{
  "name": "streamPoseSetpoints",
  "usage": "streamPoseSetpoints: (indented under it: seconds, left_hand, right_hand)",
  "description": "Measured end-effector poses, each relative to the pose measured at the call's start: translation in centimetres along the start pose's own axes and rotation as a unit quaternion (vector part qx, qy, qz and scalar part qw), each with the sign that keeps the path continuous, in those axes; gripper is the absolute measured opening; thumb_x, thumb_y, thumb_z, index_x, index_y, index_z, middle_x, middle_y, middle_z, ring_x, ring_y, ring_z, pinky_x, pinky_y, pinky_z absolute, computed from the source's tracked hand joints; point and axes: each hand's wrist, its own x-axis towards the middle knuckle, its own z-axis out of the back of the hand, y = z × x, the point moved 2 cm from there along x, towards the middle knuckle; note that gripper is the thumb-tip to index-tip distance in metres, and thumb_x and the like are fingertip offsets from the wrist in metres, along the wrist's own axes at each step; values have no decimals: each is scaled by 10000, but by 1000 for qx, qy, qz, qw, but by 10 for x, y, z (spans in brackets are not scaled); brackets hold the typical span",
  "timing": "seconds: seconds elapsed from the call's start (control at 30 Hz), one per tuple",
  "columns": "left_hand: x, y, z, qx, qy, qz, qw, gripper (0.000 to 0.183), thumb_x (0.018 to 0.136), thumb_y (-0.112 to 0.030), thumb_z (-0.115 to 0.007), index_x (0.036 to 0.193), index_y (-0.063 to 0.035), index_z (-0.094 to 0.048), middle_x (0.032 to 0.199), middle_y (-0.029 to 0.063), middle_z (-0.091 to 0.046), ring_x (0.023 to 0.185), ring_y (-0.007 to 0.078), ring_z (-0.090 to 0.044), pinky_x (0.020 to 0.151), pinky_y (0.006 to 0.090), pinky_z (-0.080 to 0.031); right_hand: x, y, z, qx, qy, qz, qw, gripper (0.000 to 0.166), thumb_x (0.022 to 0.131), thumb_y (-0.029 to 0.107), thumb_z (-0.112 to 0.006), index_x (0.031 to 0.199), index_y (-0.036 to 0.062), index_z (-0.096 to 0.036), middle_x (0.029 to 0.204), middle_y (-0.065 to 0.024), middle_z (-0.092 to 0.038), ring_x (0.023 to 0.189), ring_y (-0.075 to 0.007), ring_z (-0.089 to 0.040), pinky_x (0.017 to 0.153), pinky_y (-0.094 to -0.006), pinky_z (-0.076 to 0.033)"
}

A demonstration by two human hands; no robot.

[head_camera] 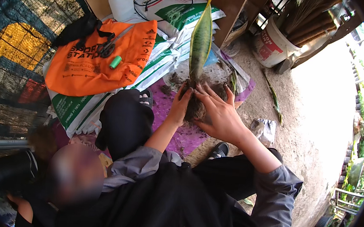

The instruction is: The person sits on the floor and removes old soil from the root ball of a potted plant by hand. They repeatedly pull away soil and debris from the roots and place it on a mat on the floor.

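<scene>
Upright before me stands a snake plant with yellow-edged leaves and a soil-covered root ball. My left hand is pressed to the near left side of the root ball, thumb and fingers close to the leaf base. On the other side my right hand lies spread over the roots, its fingertips dark with soil. Both hands hold the root ball between them. Beneath it is a purple plastic sheet with loose soil, and another small leaf shows behind my right fingers.
Stacked white-green sacks carry an orange bag, scissors, a green thread spool and a spray bottle. A white bucket stands back right. A cut leaf and crumpled plastic lie on the ground. Another person sits lower left.
</scene>
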Motion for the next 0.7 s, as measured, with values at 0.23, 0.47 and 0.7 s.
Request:
streamPoseSetpoints:
  seconds: [0.23, 0.47, 0.7]
  left_hand:
    - [-2, 4, 7, 70, 31, 35, 996, 517, 941, -449, -390, 1263, -47, -441, 1205, 126, -528, 1045, 219, -571, 852, 364, -497]
    - [-4, -7, -25, -119, 139, 31, 983, 578, 938, -497, -348, 1293, -45, -407, 1249, 121, -499, 1081, 219, -542, 894, 365, -460]
    - [-4, -2, -33, -137, 253, 17, 958, 560, 927, -444, -430, 1303, -33, -377, 1221, 110, -512, 1062, 204, -545, 905, 326, -453]
  right_hand:
    - [-8, -2, -7, -85, -28, 33, 995, 619, 710, 271, -680, 1253, 80, -454, 1336, -86, -459, 1311, -204, -339, 1051, -584, -140]
    - [-7, -29, 23, 102, -143, 3, 984, 466, 733, 144, -667, 1175, 79, -537, 1197, -97, -557, 1158, -280, -478, 959, -429, -340]
    - [-14, -29, 25, 125, -152, -23, 980, 363, 692, 112, -696, 1046, 79, -626, 1020, -105, -599, 1012, -273, -551, 901, -392, -398]
